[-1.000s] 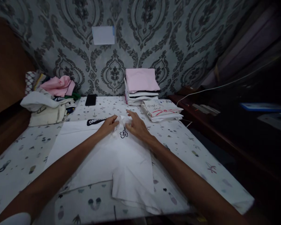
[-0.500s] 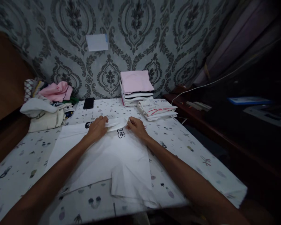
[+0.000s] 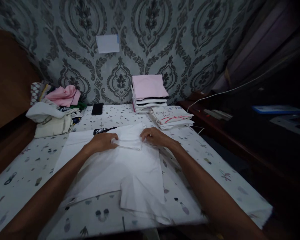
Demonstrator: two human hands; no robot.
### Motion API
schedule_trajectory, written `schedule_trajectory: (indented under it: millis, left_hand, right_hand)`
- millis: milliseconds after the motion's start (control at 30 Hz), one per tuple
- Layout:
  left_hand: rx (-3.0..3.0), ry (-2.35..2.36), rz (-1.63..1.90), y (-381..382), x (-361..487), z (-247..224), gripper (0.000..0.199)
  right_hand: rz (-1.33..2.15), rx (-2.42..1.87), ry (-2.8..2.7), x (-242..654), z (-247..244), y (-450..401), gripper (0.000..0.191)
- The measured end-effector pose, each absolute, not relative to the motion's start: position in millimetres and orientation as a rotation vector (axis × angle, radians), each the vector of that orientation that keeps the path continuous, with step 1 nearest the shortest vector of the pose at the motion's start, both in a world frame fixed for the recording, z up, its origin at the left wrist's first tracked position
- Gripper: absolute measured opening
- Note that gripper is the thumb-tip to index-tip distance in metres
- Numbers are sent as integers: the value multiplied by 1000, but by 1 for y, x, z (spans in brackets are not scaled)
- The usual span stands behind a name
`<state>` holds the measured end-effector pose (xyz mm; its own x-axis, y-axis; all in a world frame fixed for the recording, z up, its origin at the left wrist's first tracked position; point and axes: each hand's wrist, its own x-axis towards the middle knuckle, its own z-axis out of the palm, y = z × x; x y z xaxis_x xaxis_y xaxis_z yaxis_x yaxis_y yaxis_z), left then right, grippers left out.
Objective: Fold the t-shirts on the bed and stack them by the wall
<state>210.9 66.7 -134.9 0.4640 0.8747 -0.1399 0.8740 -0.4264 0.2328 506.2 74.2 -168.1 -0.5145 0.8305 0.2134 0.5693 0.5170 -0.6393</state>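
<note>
A white T-shirt with black lettering lies spread on the patterned tablecloth in front of me, one sleeve toward the near edge. My left hand pinches a folded-over part of the shirt, just below a black printed strip with white letters. Across from it, my right hand is closed on the other end of the same fold, fingers curled. Between the hands the doubled white cloth stretches slightly bunched. The lower part of the shirt rests flat with some creases.
Behind the shirt stand a folded stack topped with pink cloth and a lower folded pile. A heap of loose clothes lies left, beside a black phone. A white cable runs along the right.
Both hands have drawn the fold nearer to me. It now covers the black print on the chest, while more of the black strip shows. The view has shifted slightly.
</note>
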Motion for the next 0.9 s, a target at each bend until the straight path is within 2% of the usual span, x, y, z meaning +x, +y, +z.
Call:
schedule_trajectory:
  millis: [100,267,333,433,600,733,900]
  left_hand:
    - [2428,1432,141,71,207,-131,29]
    - [2455,1489,556,77,218,-153,44]
    - [2459,1514,490,82,218,-166,51]
    - [2395,1644,192,89,201,-180,64]
    - [2227,1974,15,87,134,-189,81]
    - [2116,2181,-43,75,86,-193,86]
    - [2141,2253,-4,70,67,-201,84]
  right_hand:
    - [435,-1256,-2137,495,-169,76,33]
    - [173,-1366,-2172,444,-178,82,42]
    - [167,-1509,-2314,426,-183,83,50]
    - [179,-1742,-2425,416,-191,84,60]
    - [177,-1845,-2450,421,-198,86,66]
    - [167,-1853,-2453,422,-199,87,66]
    - [196,-1836,-2443,422,-199,87,67]
